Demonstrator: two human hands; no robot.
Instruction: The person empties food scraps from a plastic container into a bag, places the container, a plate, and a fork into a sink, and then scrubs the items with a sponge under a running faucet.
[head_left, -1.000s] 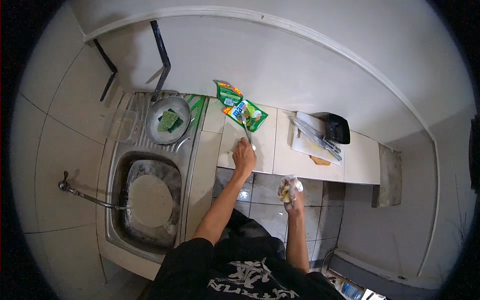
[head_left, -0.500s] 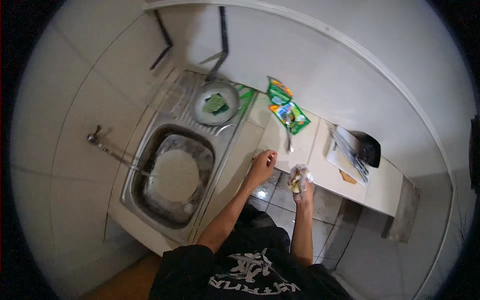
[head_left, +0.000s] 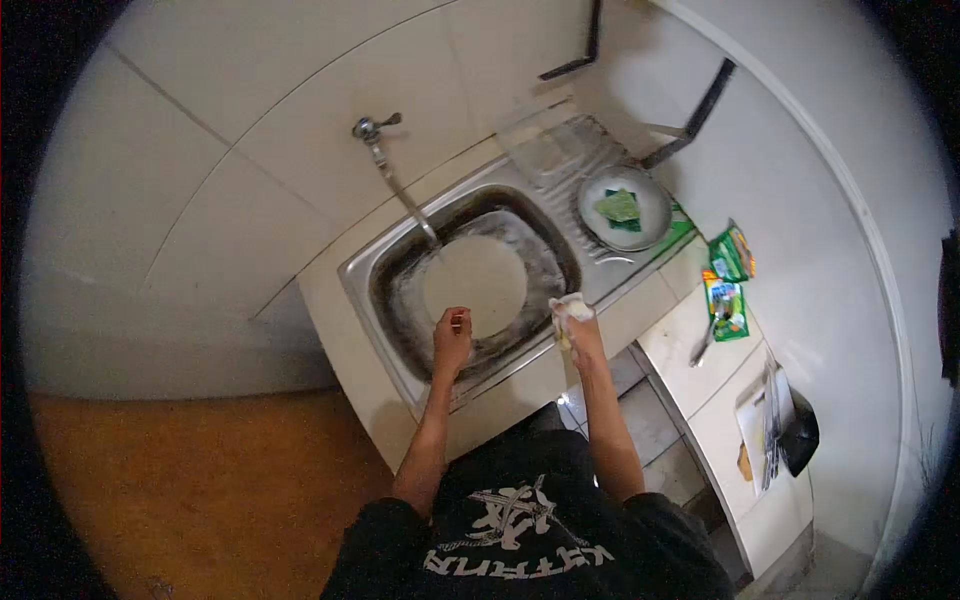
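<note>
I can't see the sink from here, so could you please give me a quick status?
Left hand over sink, fingers curled. Right hand grips cloth. Nothing blocking.

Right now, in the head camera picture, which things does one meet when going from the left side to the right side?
Wall tap → left hand over the sink → right hand gripping a crumpled cloth → metal bowl → green packets → black container.
</note>
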